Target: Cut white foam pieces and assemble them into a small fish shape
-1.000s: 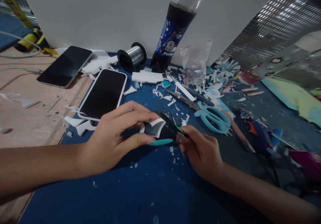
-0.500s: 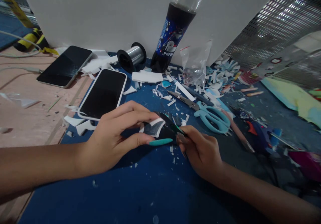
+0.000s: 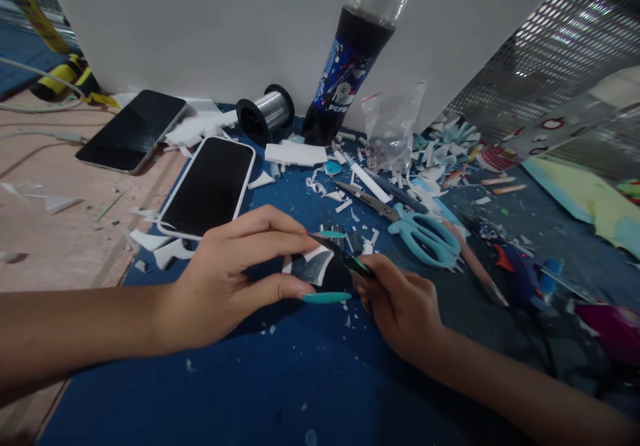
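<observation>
My left hand (image 3: pixel 250 259) is closed around a small black piece (image 3: pixel 340 273) bearing a clear, white-edged patch (image 3: pixel 311 266). Long teal shapes (image 3: pixel 327 297), like long nails, extend from its thumb and a fingertip. Pinched in my right hand (image 3: pixel 400 299) is a slim dark tool with a green edge (image 3: pixel 361 266), pointed at the piece's right side; its kind cannot be made out. The right fingertips are partly hidden behind the thumb side. Both hands hover just above a blue work surface (image 3: pixel 240 393) scattered with tiny white scraps.
Behind my hands lie a white-cased phone (image 3: pixel 207 186), another phone (image 3: pixel 133 129), a wire spool (image 3: pixel 266 113) and a Pepsi bottle (image 3: pixel 347 66). Light-blue scissors (image 3: pixel 425 233) rest to the right, near a plastic bag (image 3: pixel 390 133), white and blue offcuts (image 3: pixel 443 146) and a pencil-like stick (image 3: pixel 475 263).
The held piece has turned slightly and dropped a little, and a second teal shape now shows above it. The tool's green edge has shifted slightly down and to the right.
</observation>
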`<action>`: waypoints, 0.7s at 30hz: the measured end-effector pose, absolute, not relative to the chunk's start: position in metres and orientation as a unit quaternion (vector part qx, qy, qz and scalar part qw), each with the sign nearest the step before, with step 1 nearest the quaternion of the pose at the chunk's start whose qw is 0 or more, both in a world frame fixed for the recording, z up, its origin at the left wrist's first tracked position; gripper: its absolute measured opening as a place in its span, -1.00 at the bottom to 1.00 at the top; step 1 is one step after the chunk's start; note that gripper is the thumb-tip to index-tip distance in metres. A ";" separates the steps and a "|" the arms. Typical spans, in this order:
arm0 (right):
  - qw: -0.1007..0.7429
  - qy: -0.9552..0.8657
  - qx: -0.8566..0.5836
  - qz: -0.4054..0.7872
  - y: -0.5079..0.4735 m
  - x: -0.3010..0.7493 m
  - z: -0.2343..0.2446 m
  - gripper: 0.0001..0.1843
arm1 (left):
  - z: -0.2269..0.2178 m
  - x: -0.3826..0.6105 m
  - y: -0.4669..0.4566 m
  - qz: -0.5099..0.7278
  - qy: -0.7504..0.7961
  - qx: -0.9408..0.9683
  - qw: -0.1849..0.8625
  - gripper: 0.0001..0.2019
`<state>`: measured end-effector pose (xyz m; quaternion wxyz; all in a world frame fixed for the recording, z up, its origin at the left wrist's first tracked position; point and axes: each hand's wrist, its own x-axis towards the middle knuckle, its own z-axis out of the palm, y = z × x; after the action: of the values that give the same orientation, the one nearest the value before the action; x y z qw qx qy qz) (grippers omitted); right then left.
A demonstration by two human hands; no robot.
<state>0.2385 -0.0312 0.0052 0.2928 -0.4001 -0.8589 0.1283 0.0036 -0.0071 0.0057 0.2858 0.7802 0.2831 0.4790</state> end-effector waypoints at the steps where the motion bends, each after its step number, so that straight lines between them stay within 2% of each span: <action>1: 0.290 -0.861 -0.400 0.121 -0.031 0.238 0.005 -0.81 | 0.005 0.003 -0.007 0.477 0.284 0.781 0.285 -0.85; 21: 0.276 -0.872 -0.397 0.076 -0.032 0.236 0.006 -0.80 | 0.006 0.003 -0.009 0.459 0.259 0.795 0.299 -0.85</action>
<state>0.2359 -0.0316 0.0061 0.2764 -0.3970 -0.8719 0.0756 0.0031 -0.0087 0.0058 0.2986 0.7955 0.2589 0.4594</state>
